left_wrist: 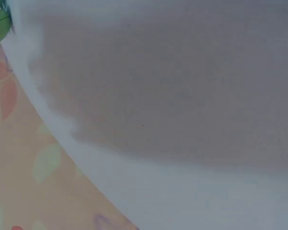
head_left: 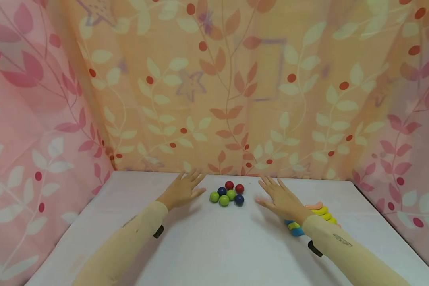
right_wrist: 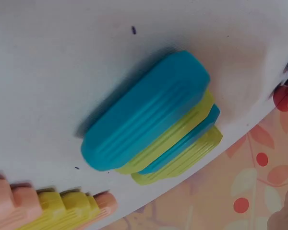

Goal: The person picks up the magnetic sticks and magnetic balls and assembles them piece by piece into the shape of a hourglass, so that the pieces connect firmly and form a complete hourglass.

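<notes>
My left hand (head_left: 183, 190) is held out over the white table with fingers spread, to the left of a cluster of small glossy balls. Two red balls (head_left: 229, 185) sit at the back, with two dark blue balls (head_left: 239, 200) and three green balls (head_left: 224, 200) around them. On the cluster's other side my right hand (head_left: 283, 200) reaches out, its fingers straight and holding nothing. Partly under the right forearm lies a blue and yellow-green ridged piece or stack (right_wrist: 149, 115). A fingertip (right_wrist: 283, 215) shows at the right wrist view's lower right corner.
Right of my right wrist lie several pink and yellow ridged pieces (head_left: 321, 211). The white table (head_left: 207, 246) ends at a patterned curtain (head_left: 228, 99) behind, with pink leafy cloth (head_left: 32, 139) on the left and more on the right.
</notes>
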`<state>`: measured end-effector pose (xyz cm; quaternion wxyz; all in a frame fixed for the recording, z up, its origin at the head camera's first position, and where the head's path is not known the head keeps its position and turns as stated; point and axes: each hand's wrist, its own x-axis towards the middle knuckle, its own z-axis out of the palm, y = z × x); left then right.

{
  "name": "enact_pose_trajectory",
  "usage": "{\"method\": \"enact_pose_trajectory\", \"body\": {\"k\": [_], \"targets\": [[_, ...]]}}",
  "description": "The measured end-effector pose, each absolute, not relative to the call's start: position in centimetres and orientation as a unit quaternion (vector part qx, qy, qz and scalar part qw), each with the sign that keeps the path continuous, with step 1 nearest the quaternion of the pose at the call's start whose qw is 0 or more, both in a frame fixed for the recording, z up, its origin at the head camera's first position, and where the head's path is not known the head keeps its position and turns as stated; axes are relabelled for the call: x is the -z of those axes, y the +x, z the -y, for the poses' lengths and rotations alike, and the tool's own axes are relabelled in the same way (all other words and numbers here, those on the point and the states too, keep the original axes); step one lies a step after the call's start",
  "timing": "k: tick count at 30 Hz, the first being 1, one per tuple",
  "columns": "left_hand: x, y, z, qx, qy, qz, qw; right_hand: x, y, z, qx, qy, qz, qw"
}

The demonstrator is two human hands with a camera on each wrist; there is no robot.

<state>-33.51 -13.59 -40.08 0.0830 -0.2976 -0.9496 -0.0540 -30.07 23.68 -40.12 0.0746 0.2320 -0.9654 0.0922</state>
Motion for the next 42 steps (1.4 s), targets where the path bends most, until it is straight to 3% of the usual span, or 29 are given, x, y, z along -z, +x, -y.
{"method": "enact_pose_trajectory", "body": {"k": [13, 24, 42], "targets": [[40.6, -33.2, 13.5, 0.011, -0.328, 0.941, 0.085, 39.6, -29.3, -25.3, -0.084, 0.267, 0.957, 0.077], [41.1, -32.8, 13.1, -0.025, -0.353, 0.931, 0.088, 39.5, -28.4, -26.8, -0.116, 0.251, 0.960, 0.047], [41.6, -32.6, 12.9, -0.031, -0.367, 0.925, 0.095, 40.0, -27.6, -30.0, -0.128, 0.238, 0.961, 0.053]]}}
